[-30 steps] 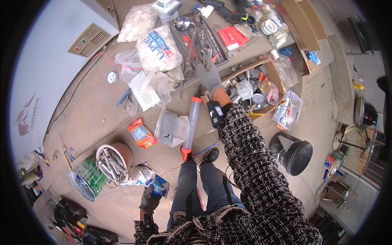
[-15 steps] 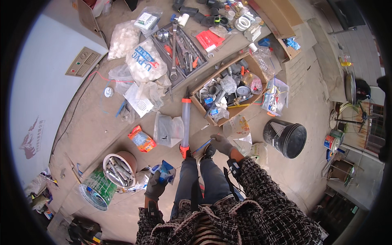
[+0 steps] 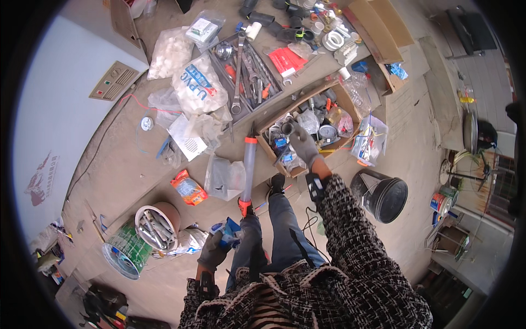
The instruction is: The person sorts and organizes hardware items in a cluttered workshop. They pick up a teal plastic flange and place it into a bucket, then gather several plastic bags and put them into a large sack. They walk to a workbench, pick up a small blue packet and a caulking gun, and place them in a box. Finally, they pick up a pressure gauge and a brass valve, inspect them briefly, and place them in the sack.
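My left hand point(image 3: 212, 253), in a grey glove, is closed on a crumpled blue-and-clear plastic packet point(image 3: 230, 229) beside my left knee. My gloved right hand point(image 3: 304, 143) reaches into the cardboard box point(image 3: 267, 152), its fingertips by a dark round pipe fitting point(image 3: 287, 128); whether they grip it is hard to see. Around it in the box lie a round gauge point(image 3: 327, 132), clear plastic bags and other fittings. A caulking gun point(image 3: 249, 170) with a clear tube and red-orange ends stands near my left foot, next to a clear plastic bag point(image 3: 226, 178).
On the raised step, a tool tray point(image 3: 255, 82) holds wrenches and bits beside a bag of white fittings point(image 3: 200, 85). An orange packet point(image 3: 189, 187) and a bucket of metal pieces point(image 3: 169, 211) are at left. A black bucket point(image 3: 383, 197) and clear bin point(image 3: 368, 141) are at right.
My right hand has moved forward from beside my right foot into the cardboard box. The printed clear bag near it no longer shows. My left hand keeps hold of the blue packet.
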Demonstrator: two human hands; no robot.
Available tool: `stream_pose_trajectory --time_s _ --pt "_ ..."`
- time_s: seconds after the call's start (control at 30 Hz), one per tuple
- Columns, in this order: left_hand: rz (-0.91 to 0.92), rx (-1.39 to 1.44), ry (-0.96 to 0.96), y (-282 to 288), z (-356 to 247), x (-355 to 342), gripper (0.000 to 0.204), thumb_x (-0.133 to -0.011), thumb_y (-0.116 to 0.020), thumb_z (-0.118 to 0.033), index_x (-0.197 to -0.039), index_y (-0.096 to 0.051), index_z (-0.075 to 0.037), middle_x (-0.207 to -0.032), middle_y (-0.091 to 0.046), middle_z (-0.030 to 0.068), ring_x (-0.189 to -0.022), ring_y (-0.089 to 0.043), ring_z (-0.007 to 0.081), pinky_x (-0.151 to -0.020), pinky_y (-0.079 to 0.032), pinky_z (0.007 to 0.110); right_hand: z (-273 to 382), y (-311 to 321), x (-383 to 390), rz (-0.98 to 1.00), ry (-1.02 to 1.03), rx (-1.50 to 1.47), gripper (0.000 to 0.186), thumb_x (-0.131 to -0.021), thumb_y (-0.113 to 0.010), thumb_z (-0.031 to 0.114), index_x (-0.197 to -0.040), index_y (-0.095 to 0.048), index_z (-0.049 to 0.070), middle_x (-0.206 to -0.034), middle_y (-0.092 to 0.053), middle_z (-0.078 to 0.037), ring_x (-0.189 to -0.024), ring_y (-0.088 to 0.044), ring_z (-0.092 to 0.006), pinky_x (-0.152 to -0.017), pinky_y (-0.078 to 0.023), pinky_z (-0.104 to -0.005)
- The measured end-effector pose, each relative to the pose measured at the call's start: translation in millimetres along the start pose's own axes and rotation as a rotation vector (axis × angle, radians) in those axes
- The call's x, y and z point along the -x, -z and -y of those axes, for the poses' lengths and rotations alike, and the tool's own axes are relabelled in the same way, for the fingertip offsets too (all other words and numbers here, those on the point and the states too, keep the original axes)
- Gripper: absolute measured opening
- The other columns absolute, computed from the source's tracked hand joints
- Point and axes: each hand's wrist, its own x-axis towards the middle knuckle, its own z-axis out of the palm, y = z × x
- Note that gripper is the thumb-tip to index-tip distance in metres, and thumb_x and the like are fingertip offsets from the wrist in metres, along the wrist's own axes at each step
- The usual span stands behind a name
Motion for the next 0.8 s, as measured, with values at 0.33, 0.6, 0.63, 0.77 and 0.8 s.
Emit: stream_pose_trajectory --time_s 0.33,0.6,0.63,0.77,0.8 --pt "-0.307 -0.583 -0.141 -18.6 58.5 -13.5 0.049 -0.076 -0.077 -0.001 -0.12 -0.057 -0.004 -0.115 -0.063 0.0163 -0.104 -0.063 0.0343 -0.09 -0.052 0.04 60.8 6.3 -212.5 -0.078 -0.076 0.377 0.046 -0.087 -0.061 0.047 -0.11 -0.063 0.007 -0.117 -0.063 -0.02 -0.112 -0.06 -0.0379 -0.096 -0.047 -0.0466" --pt "-0.339 -0.949 -0.401 -53.4 57.2 -27.3 0.052 -0.075 -0.082 -0.004 -0.119 -0.055 -0.006 -0.117 -0.062 0.0211 -0.104 -0.064 0.0393 -0.088 -0.053 0.044 67.6 3.6 -237.0 -0.108 -0.034 0.558 0.044 -0.082 -0.07 0.042 -0.109 -0.067 0.007 -0.112 -0.067 -0.02 -0.106 -0.064 -0.0381 -0.089 -0.051 -0.0466" --pt "-0.332 -0.882 -0.31 -57.4 54.2 -29.9 0.051 -0.076 -0.081 -0.004 -0.12 -0.056 -0.005 -0.117 -0.062 0.0206 -0.104 -0.064 0.0381 -0.088 -0.053 0.043 69.2 6.2 -241.1 -0.088 -0.052 0.541 0.045 -0.082 -0.071 0.041 -0.11 -0.068 0.006 -0.111 -0.067 -0.023 -0.105 -0.064 -0.0394 -0.089 -0.051 -0.0466" --pt "-0.338 -0.866 -0.274 -67.7 39.9 -36.0 0.047 -0.08 -0.078 -0.005 -0.122 -0.058 -0.004 -0.117 -0.063 0.0171 -0.104 -0.064 0.0318 -0.088 -0.053 0.039 68.9 11.3 -255.7 0.106 -0.143 0.617 0.045 -0.083 -0.068 0.039 -0.117 -0.066 0.01 -0.118 -0.067 -0.017 -0.111 -0.064 -0.035 -0.091 -0.051 -0.0445" --pt "-0.335 -0.928 -0.328 -69.5 36.1 -36.1 0.046 -0.081 -0.077 -0.005 -0.122 -0.058 -0.003 -0.117 -0.063 0.0159 -0.105 -0.064 0.0298 -0.088 -0.053 0.037 66.1 12.1 -256.6 0.127 -0.167 0.607 0.046 -0.083 -0.067 0.039 -0.119 -0.066 0.01 -0.12 -0.066 -0.018 -0.113 -0.064 -0.035 -0.093 -0.051 -0.044"
